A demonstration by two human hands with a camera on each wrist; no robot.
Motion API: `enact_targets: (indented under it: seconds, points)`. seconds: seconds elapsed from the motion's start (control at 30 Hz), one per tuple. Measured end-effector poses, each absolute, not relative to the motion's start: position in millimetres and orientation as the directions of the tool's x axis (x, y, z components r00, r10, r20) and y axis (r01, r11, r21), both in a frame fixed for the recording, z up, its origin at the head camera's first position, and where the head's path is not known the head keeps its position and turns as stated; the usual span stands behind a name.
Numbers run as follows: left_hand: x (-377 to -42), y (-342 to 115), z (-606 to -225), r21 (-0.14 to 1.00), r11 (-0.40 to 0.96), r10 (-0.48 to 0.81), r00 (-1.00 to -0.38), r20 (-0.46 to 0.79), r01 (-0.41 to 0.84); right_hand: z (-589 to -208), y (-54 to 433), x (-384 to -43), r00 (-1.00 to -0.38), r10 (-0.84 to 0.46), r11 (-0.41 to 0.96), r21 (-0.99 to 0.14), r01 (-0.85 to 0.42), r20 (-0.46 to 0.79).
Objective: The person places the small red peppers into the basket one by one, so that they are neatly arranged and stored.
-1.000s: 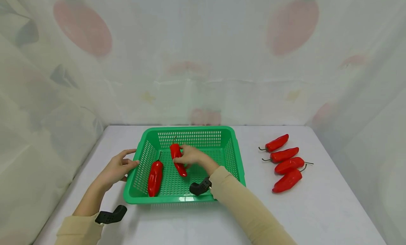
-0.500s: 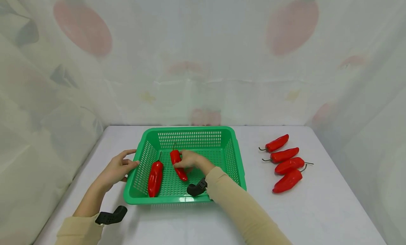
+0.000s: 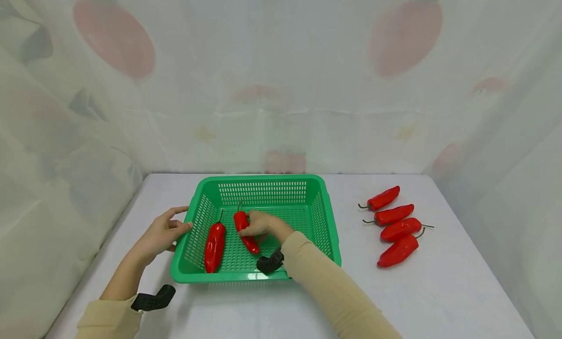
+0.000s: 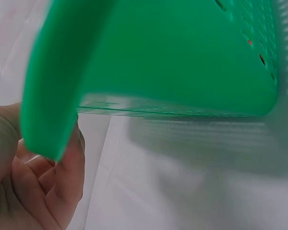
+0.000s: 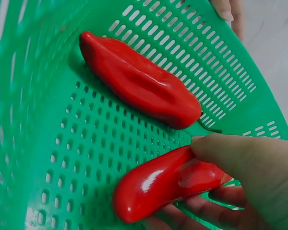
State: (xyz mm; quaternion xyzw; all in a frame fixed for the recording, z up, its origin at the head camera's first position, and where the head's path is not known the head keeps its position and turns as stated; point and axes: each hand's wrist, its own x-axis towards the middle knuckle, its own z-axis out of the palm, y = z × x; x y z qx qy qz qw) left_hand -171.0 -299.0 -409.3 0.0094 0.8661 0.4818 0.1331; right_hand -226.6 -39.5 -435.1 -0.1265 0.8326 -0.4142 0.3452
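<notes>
In the head view, my right hand (image 3: 262, 225) is inside a green plastic basket (image 3: 263, 276), gripping a red pepper (image 3: 240, 221) low over the basket floor. Seen from the right wrist, the thumb lies on top of this pepper (image 5: 156, 184) and the fingers pass underneath. A second red pepper (image 3: 215, 247) lies along the basket's left wall, its stem pointing to the back. My left hand (image 3: 160, 233) holds the basket's left rim, thumb at the edge. The left wrist view has the fingers curled below the rim (image 4: 50, 120), partly hidden by it.
Several red peppers (image 3: 398, 229) lie in a loose column on the white table (image 3: 443, 290) to the basket's right. A pale printed curtain (image 3: 351, 134) hangs behind the table and along both sides.
My right hand has lowered the held pepper slightly toward the front of the basket and a little left. The left hand, basket and other peppers stay put.
</notes>
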Motion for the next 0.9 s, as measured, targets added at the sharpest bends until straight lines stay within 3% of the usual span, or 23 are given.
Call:
enact_targets:
  seconds: [0.9]
  points:
    - [-171.0,-299.4,-409.4,0.836,0.537,0.149,-0.963,-0.224,-0.111,-431.6,-43.6,-221.0,-0.678,-0.534,0.667,-0.744,0.028,-0.505]
